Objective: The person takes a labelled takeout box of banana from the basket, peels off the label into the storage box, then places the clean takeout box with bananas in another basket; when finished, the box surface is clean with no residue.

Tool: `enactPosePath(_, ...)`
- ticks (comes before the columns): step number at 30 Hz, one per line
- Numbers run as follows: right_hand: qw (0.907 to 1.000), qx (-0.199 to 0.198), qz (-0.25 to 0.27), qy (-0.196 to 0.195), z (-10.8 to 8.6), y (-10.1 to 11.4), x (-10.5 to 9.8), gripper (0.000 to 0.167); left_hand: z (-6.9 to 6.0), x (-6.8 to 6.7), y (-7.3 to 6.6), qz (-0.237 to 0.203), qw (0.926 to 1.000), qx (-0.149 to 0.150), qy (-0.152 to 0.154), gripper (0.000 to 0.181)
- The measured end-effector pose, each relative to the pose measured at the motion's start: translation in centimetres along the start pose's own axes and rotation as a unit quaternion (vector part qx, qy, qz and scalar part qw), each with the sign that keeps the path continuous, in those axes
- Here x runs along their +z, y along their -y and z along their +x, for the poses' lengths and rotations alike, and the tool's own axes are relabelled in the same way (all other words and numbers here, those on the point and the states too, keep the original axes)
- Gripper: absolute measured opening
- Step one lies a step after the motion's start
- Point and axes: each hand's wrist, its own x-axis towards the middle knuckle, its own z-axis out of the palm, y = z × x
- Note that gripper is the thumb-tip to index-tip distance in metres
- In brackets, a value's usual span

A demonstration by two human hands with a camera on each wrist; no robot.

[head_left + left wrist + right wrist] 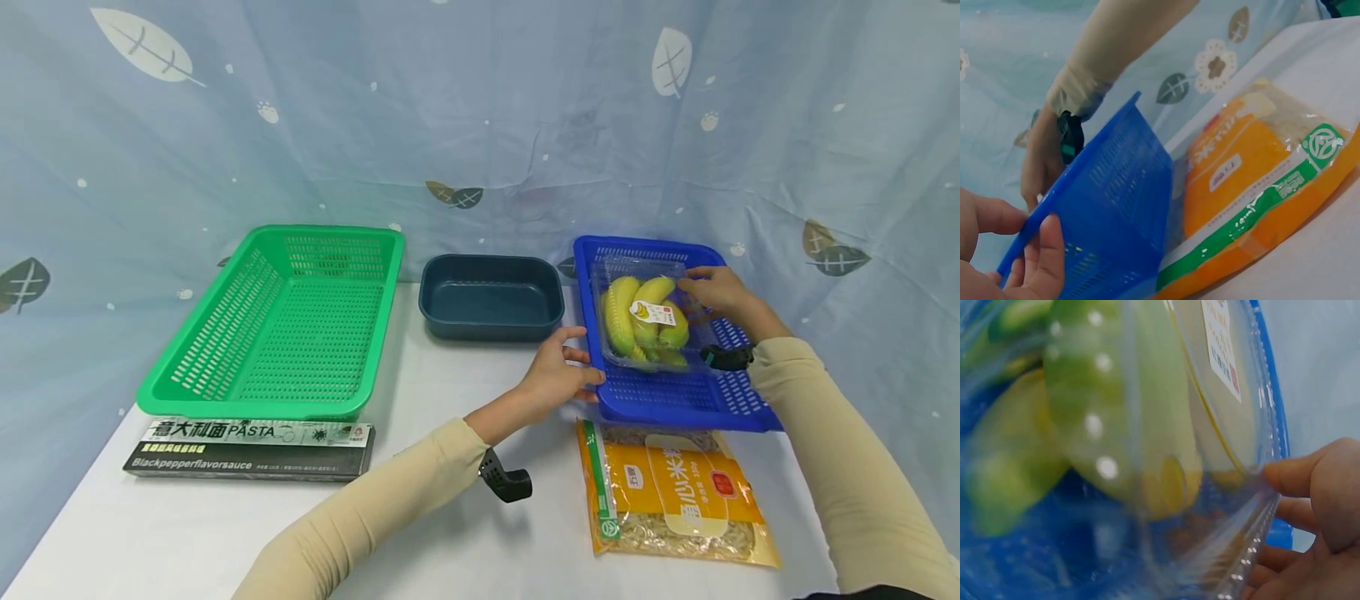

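A clear plastic box of bananas (637, 321) with a white label is in the blue basket (675, 414) at the right. My right hand (720, 292) pinches the box's right edge; in the right wrist view, the thumb of this hand (1316, 500) presses the clear rim, with other fingers beneath. At the basket's left side, my left hand (551, 375) holds the rim. The left wrist view shows the thumb and fingers of that hand (1035, 262) on opposite sides of the blue wall. Just in front of the basket lies an orange noodle packet (675, 492).
A green basket (315, 333) stands at the left, with a black pasta box (247, 450) along its front. Between the two baskets, near the patterned curtain (487, 125), sits a dark blue tub (491, 325). All stand on a white table (465, 542).
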Motion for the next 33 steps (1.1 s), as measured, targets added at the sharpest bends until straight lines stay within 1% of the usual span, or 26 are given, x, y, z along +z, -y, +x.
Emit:
enactPosePath(6,0.9995,-0.026,0.004,-0.019,-0.7,0.3,-0.2,0.063,0.2,0.0,0.2,0.000,1.0000,0.001,0.003,0.068)
enactPosePath(9,0.9984,-0.045,-0.008,-0.032,-1.1,0.4,-0.7,0.063,0.2,-0.1,0.2,0.003,1.0000,0.000,0.003,0.068)
enactPosePath(12,0.9968,-0.060,-0.017,-0.050,-1.6,0.4,-1.3,0.065,0.2,-0.1,0.3,0.007,1.0000,-0.001,-0.001,0.068)
enactPosePath(17,0.9940,-0.073,-0.023,-0.079,-2.8,0.5,-1.9,0.069,0.1,-0.2,0.4,0.007,1.0000,0.001,0.004,0.068)
enactPosePath(19,0.9924,-0.082,-0.018,-0.090,-3.3,0.7,-2.0,0.069,0.0,-0.3,0.4,0.005,1.0000,-0.001,0.006,0.069)
enactPosePath(23,0.9867,-0.114,0.005,-0.116,-4.4,1.5,-2.2,0.067,-0.3,-0.5,0.3,0.011,0.9999,-0.002,0.012,0.070)
enactPosePath(25,0.9830,-0.129,0.018,-0.130,-4.9,2.0,-2.3,0.066,-0.5,-0.7,0.3,0.028,0.9995,0.005,0.017,0.070)
enactPosePath(28,0.9788,-0.144,0.027,-0.143,-5.7,2.6,-2.5,0.065,-0.9,-1.0,0.1,0.076,0.9966,0.024,0.018,0.072)
enactPosePath(31,0.9752,-0.156,0.041,-0.151,-6.6,3.2,-2.7,0.064,-1.6,-1.2,-0.3,0.149,0.9871,0.059,0.008,0.073)
enactPosePath(33,0.9735,-0.161,0.052,-0.154,-7.2,3.6,-2.7,0.064,-2.0,-1.3,-0.6,0.183,0.9798,0.081,-0.001,0.076)
